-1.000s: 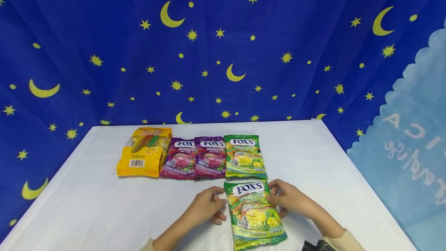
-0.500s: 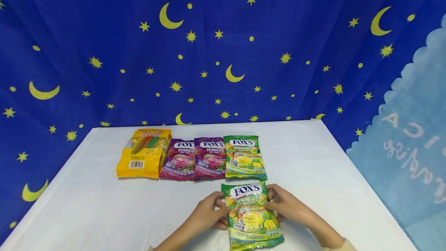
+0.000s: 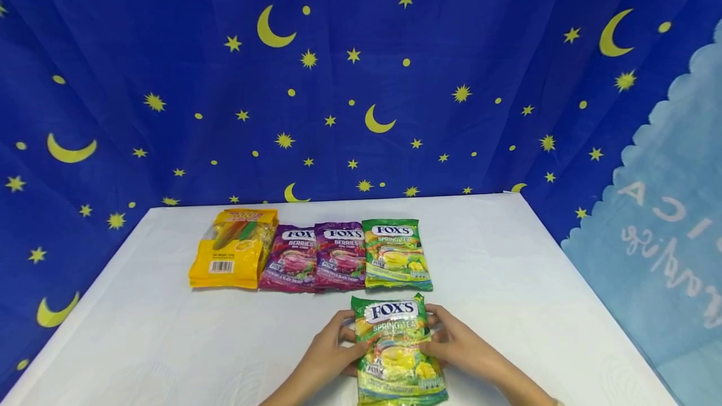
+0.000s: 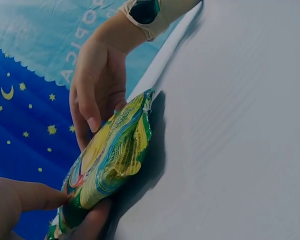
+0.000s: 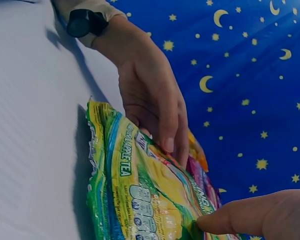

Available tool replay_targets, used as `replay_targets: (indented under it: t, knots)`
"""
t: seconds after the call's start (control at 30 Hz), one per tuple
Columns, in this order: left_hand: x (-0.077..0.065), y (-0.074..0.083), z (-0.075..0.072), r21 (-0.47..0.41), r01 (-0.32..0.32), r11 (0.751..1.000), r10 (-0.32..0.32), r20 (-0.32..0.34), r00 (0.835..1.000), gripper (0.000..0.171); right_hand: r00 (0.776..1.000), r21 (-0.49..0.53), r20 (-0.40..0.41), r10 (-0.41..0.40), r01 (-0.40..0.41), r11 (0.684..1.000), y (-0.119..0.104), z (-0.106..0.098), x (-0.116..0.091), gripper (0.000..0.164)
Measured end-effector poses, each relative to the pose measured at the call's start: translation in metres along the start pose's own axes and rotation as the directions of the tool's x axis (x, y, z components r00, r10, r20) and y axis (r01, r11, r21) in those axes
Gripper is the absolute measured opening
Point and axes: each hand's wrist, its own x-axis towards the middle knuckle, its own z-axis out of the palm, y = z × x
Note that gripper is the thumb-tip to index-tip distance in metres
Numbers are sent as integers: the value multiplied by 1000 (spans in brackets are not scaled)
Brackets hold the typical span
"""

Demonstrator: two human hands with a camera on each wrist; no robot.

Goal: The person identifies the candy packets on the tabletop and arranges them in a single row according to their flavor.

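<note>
A green and yellow Fox's Spring Tea candy bag (image 3: 395, 356) is held between both hands at the front of the table. My left hand (image 3: 333, 349) grips its left edge, thumb on the printed face and fingers behind. On the opposite edge my right hand (image 3: 459, 346) does the same. Both wrist views show the bag (image 4: 115, 150) tilted, its lower end close over the white surface with a shadow beneath. Behind it lies a second Spring Tea bag (image 3: 397, 255), the rightmost of a row.
Left of that second bag lie two purple Fox's Berries bags (image 3: 341, 255) (image 3: 290, 259) and a yellow bag (image 3: 234, 249) with a barcode. The white table (image 3: 169, 343) ends at a blue curtain (image 3: 338, 80) with moons and stars. A light blue cloth (image 3: 677, 218) hangs at the right.
The front Spring Tea bag has shifted a little left and straightened. My left hand has closed from beside the bag onto its edge; my right hand has moved left with it.
</note>
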Motion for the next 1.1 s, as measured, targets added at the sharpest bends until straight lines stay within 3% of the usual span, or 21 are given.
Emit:
replay_targets:
  t: [0.2, 0.4, 0.6, 0.87, 1.1]
  knots:
    - [-2, 0, -1, -3, -24, 1000, 24, -14, 1000, 68, 1000, 11, 20, -14, 13, 1000, -1, 4, -1, 84]
    - [-1, 5, -3, 41, -79, 996, 82, -100, 992, 61, 998, 58, 26, -53, 51, 997, -3, 9, 2, 85]
    - [9, 15, -7, 37, -161, 986, 165, -198, 966, 63, 992, 144, 10, -129, 126, 982, -12, 9, 13, 84]
    - [26, 38, -14, 24, -269, 963, 265, -276, 924, 57, 978, 130, -99, -181, 193, 972, -30, 3, 33, 83]
    - [40, 61, -19, 47, -248, 968, 249, -330, 911, 56, 969, 155, -177, -171, 199, 968, -45, -8, 49, 79]
